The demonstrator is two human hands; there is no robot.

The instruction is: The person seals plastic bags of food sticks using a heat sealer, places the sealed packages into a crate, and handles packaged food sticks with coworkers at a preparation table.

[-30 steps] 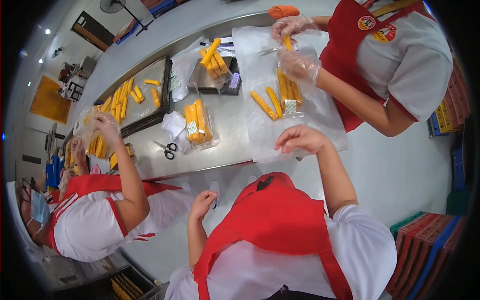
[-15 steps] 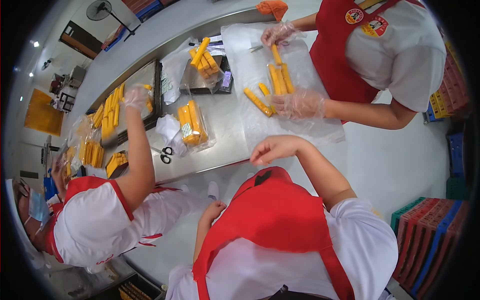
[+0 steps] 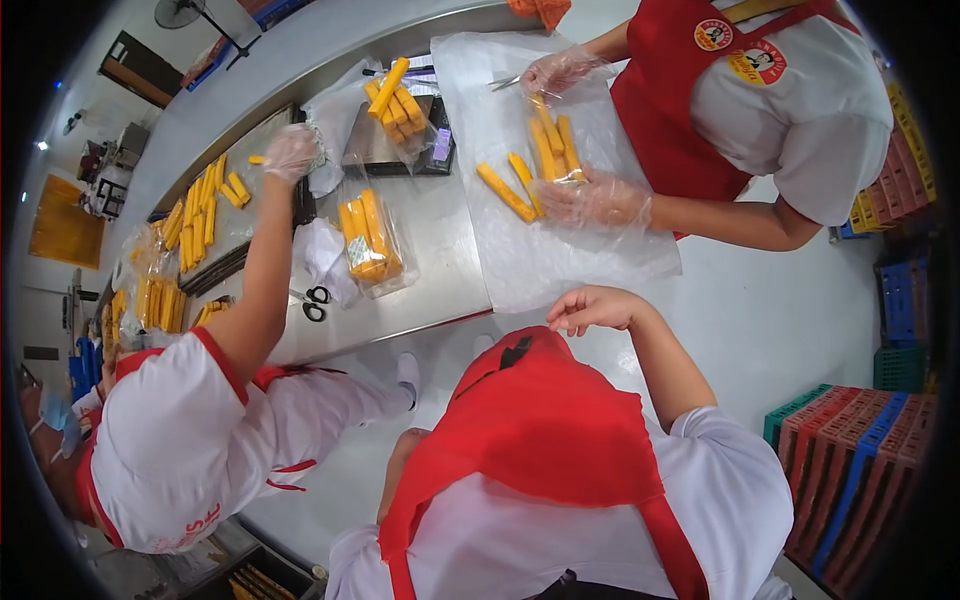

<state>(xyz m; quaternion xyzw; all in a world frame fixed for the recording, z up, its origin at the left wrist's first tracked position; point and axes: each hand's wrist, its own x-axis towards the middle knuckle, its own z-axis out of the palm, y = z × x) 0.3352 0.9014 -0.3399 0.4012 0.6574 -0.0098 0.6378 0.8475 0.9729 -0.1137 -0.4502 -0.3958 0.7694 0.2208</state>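
the pale plastic sheet [image 3: 480, 110] lies over the steel table [image 3: 445, 295], seemingly to keep the yellow sticks [image 3: 543, 150] off bare metal. those sticks sit at the upper right of centre, grouped in clear film, and a co-worker's lower gloved hand [image 3: 600, 200] rests against their near end, probably so the bundle does not slide or spread. two loose sticks [image 3: 505, 193] lie just to the left, within that co-worker's easy reach. a filled bag [image 3: 372, 240] lies left of centre beside a white cloth [image 3: 325, 258], with the scissors [image 3: 317, 294] near it, perhaps kept close to the edge for quick picking up.

the wearer's right hand [image 3: 600, 308] hangs right of centre, empty, fingers loosely bent rather than clenched, by the sheet's lower edge; contact cannot be told. the grouped sticks are above it in the frame, well apart. the left hand [image 3: 411, 437], low and left of centre, is mostly hidden by the apron [image 3: 560, 430], so its grip cannot be told.
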